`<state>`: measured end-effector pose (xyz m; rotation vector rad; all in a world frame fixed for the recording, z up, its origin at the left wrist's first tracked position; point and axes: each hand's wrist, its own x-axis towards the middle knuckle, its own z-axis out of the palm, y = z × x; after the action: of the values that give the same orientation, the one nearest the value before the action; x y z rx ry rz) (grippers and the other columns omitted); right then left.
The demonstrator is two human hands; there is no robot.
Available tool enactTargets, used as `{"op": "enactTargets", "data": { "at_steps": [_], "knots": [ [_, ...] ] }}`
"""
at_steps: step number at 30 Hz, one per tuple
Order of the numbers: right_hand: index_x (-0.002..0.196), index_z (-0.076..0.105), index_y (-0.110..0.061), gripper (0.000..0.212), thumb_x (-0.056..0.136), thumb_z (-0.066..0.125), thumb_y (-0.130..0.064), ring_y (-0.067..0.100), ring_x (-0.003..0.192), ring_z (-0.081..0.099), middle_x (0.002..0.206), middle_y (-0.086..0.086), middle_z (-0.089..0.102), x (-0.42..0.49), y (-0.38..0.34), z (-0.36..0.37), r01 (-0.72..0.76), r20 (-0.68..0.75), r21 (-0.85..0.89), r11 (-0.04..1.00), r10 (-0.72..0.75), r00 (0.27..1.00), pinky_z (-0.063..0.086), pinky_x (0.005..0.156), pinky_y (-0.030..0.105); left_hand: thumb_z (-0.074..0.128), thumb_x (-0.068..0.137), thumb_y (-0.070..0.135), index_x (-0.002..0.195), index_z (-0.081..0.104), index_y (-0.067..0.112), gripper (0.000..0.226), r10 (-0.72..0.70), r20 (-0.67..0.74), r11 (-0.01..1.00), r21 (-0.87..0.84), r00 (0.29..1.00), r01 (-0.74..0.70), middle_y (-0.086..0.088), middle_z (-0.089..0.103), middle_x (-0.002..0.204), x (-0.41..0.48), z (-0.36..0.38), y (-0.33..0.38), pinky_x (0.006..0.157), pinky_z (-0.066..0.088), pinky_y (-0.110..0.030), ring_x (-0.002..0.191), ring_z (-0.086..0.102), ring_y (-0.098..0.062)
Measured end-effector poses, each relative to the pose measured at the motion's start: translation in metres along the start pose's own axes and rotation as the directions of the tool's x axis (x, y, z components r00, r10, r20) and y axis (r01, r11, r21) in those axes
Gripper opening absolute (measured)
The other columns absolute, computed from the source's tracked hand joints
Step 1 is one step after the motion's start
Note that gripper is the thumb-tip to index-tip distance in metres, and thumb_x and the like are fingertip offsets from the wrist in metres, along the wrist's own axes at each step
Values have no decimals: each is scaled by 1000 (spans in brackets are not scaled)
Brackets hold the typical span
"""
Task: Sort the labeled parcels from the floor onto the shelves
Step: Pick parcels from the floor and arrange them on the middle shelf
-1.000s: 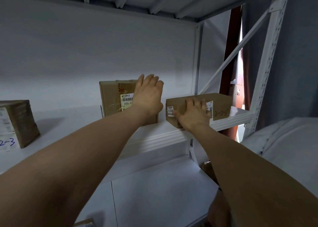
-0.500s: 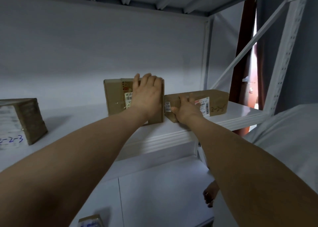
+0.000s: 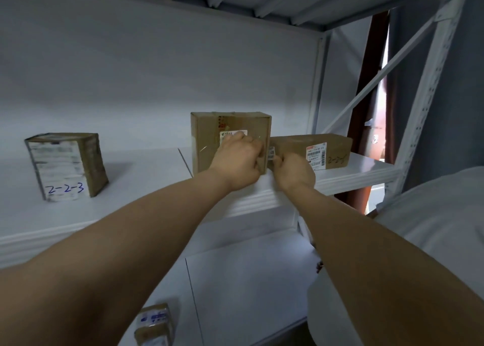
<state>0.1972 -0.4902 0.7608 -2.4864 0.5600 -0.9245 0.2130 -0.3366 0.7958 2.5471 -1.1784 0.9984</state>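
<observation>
The upper shelf board (image 3: pixel 353 178) of a white metal rack is seen, and the tall parcel (image 3: pixel 209 141) is stood upright on it, close to the front edge. A lower shelf (image 3: pixel 248 280) is seen beneath the tall parcel.

Well apart to the left of the tall parcel, a taped parcel (image 3: pixel 65 165) marked 2-2-3 is set. Pressed against the right side of the tall parcel, a flat parcel (image 3: pixel 335 149) is laid on its broad face with its long side turned outward. The two are probably butted together so that shelf room is saved and the labels are kept readable from the front. Below and to the left of the tall parcel, a small parcel (image 3: pixel 154 324) is rested on the lower shelf.

The left hand (image 3: pixel 238 162) is laid on the front face of the tall parcel near its right edge, with the fingers bent; whether anything is actually gripped cannot be told. The right hand (image 3: pixel 294 172) is curled round the near left corner of the flat parcel, seemingly to snug it in.

The flat parcel is plain brown card, sealed and undented. A white barcode label (image 3: pixel 317 155) is carried on its front, with blue handwriting beside it, and a small sticker (image 3: pixel 271 153) is fixed at the end nearest the tall parcel.
</observation>
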Motion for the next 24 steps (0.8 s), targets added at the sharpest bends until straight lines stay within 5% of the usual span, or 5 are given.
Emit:
{"op": "enactTargets", "data": {
  "at_steps": [4, 9, 15, 19, 24],
  "knots": [
    [82, 64, -15, 38, 99, 43, -41, 32, 82, 59, 82, 8, 60, -57, -14, -1, -60, -2, 0, 998, 60, 998, 43, 70, 34, 50, 80, 15, 97, 61, 21, 21, -37, 33, 986, -160, 999, 42, -2, 64, 97, -53, -6, -6, 63, 42, -30, 86, 60, -26],
    [54, 47, -12, 35, 87, 51, -26, 26, 60, 50, 57, 5, 49, -145, -29, 24, -134, 207, 55, 989, 120, 971, 29, 53, 28, 51, 81, 14, 95, 64, 21, 21, -72, 242, 940, -306, 968, 147, -1, 66, 97, -154, 18, -8, 68, 44, -29, 88, 60, -24],
    [52, 39, -14, 37, 84, 54, -25, 19, 50, 39, 53, 2, 39, -252, -20, 83, -230, 384, -16, 973, 218, 897, 34, 53, 27, 50, 85, 15, 105, 63, 20, 24, -56, 574, 909, -309, 817, 279, -3, 66, 102, -272, 61, -5, 81, 52, -37, 94, 61, -24],
    [78, 61, -11, 23, 94, 56, -26, 21, 69, 55, 74, 5, 58, -315, 3, 119, -284, 701, -179, 942, 324, 635, 46, 66, 30, 53, 88, 17, 110, 64, 20, 25, -38, 712, 899, -281, 701, 335, -3, 64, 109, -333, 86, -7, 86, 52, -38, 100, 60, -23],
    [83, 61, -6, 17, 98, 56, -12, 11, 41, 52, 66, 9, 58, -388, 34, 152, -309, 892, -310, 899, 387, 232, 40, 41, 20, 56, 92, 28, 110, 64, 16, 22, 39, 891, 893, -234, 452, 385, -9, 61, 104, -403, 121, 0, 83, 50, -36, 96, 59, -25]
  ]
}}
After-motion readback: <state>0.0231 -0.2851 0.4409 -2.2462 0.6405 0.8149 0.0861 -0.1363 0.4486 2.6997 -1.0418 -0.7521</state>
